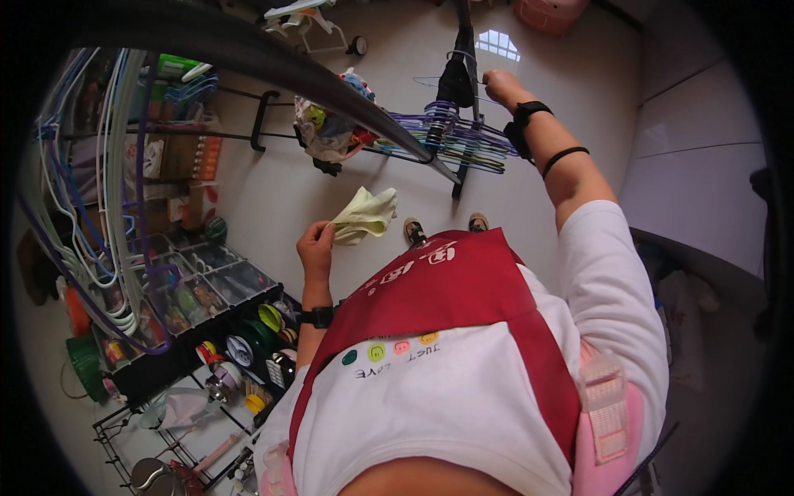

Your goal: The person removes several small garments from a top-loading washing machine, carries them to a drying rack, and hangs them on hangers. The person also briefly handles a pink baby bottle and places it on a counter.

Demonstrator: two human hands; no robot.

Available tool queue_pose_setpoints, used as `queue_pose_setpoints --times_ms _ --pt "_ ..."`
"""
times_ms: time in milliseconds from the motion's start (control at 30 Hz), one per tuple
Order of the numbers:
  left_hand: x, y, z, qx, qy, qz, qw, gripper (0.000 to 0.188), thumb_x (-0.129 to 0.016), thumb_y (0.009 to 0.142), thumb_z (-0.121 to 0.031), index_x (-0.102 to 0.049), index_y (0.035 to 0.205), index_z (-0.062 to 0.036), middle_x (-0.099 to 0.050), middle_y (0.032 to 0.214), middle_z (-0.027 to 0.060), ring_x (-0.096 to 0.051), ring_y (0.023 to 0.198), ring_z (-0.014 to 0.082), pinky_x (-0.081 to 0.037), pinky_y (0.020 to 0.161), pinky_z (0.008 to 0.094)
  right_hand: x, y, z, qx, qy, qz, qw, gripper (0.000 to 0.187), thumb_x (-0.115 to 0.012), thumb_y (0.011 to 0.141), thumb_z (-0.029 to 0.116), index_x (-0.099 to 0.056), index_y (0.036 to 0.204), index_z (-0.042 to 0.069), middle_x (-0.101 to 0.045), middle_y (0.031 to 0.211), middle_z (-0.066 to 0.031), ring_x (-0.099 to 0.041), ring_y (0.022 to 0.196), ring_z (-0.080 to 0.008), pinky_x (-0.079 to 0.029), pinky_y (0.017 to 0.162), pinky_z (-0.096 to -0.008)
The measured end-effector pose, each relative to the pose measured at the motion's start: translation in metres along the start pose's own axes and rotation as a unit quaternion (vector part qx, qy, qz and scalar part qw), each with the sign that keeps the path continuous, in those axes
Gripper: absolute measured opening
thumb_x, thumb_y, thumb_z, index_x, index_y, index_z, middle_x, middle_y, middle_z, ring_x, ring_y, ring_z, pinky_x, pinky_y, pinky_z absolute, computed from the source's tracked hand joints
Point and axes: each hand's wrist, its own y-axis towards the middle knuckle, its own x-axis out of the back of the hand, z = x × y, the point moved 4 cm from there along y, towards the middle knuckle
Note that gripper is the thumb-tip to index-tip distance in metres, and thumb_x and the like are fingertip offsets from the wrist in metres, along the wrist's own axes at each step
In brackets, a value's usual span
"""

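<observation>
Pinched in the fingers of my left hand [315,245] is a small pale yellow-green cloth [364,217], which hangs out loosely to the right in front of my red apron [438,285]. My right arm reaches far forward, and its hand [504,88] is closed beside the upright of a black metal rack [466,37]; whatever its fingers hold is hidden. Just left of that hand a black garment [455,83] hangs on the rack. A bunch of purple, blue and green hangers [471,147] hangs below it.
A heap of mixed clothes [331,120] lies beyond the rack's thick bar [331,74]. More hangers [107,190] hang at the left, over clear compartment boxes [198,289]. A wire shelf [157,430] stands lower left. White cabinets [699,174] line the right; a pink bin [550,12] sits far off.
</observation>
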Motion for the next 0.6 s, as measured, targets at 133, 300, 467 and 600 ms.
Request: queue_pose_setpoints --times_ms 133,300,467,600 --pt "0.003 -0.001 0.002 -0.007 0.012 0.016 1.000 0.009 -0.063 0.079 -0.011 -0.062 0.080 -0.0022 -0.055 0.063 -0.0015 -0.045 0.050 0.0044 -0.035 0.045 0.0182 -0.008 -0.017 -0.001 -0.030 0.048 -0.038 0.998 0.019 -0.049 0.071 0.009 -0.065 0.082 0.006 -0.061 0.086 -0.0203 -0.058 0.084 -0.0375 -0.047 0.073 -0.0415" --pt "-0.001 0.000 -0.002 -0.001 0.019 0.022 1.000 0.009 -0.063 0.079 -0.012 -0.062 0.081 -0.0023 -0.055 0.063 -0.0017 -0.045 0.051 0.0043 -0.035 0.045 0.0182 0.016 -0.046 0.028 0.008 0.081 -0.209 0.975 0.018 -0.050 0.076 0.012 -0.059 0.091 0.007 -0.061 0.089 -0.0184 -0.058 0.082 -0.0362 -0.047 0.072 -0.0423" --pt "-0.006 0.007 -0.002 0.014 -0.012 0.018 1.000 0.008 -0.062 0.079 -0.011 -0.062 0.081 -0.0025 -0.055 0.063 -0.0020 -0.045 0.051 0.0042 -0.035 0.046 0.0181 0.021 -0.093 0.062 0.057 0.231 -0.171 0.956 0.014 -0.056 0.079 0.021 -0.057 0.083 0.007 -0.061 0.079 -0.0136 -0.058 0.075 -0.0338 -0.047 0.065 -0.0399" --pt "-0.009 0.006 -0.001 -0.019 -0.004 0.021 1.000 0.007 -0.062 0.079 -0.010 -0.063 0.081 -0.0031 -0.055 0.063 -0.0023 -0.045 0.051 0.0041 -0.035 0.045 0.0179 -0.001 -0.123 0.087 0.112 0.226 -0.107 0.962 0.012 -0.055 0.077 0.017 -0.058 0.078 0.006 -0.060 0.077 -0.0148 -0.058 0.073 -0.0337 -0.047 0.065 -0.0393"
